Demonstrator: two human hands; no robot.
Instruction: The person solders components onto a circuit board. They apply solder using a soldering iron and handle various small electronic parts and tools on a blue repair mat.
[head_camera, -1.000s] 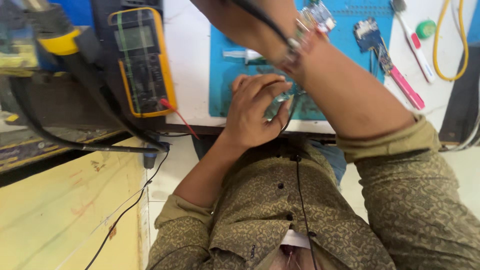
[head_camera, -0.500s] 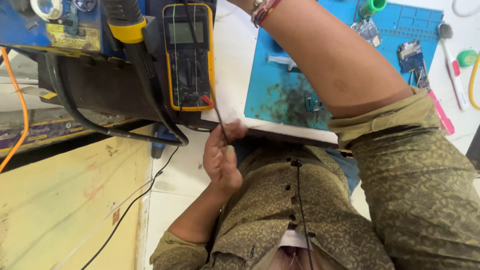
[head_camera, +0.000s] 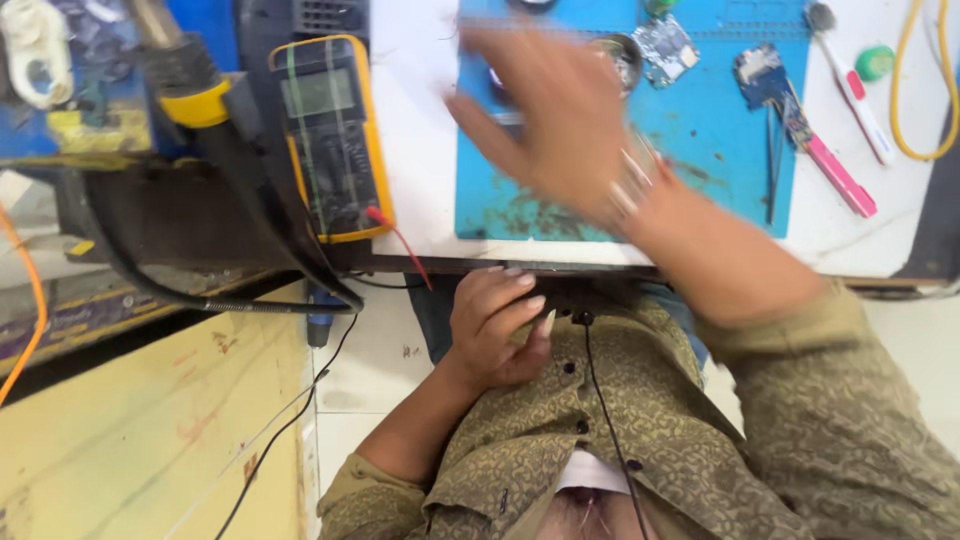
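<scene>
Right hand (head_camera: 560, 120) is a blur, fingers spread open, hovering empty over the blue mat (head_camera: 720, 170) near a small tin (head_camera: 620, 55). Left hand (head_camera: 495, 325) sits curled loosely against the shirt (head_camera: 640, 440) below the bench edge, can't tell if it's holding anything. Multimeter (head_camera: 330, 135) lies left of the mat.

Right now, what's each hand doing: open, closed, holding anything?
Left hand: loosely curled near the table edge, against the shirt; nothing visibly held.
Right hand: open, fingers spread, blurred above the blue mat; holding nothing.

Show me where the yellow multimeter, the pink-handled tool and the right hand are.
yellow multimeter (head_camera: 328, 135), head view, its front face.
pink-handled tool (head_camera: 838, 177), head view, its pink handle.
right hand (head_camera: 560, 120), head view, blurred back of hand.
</scene>
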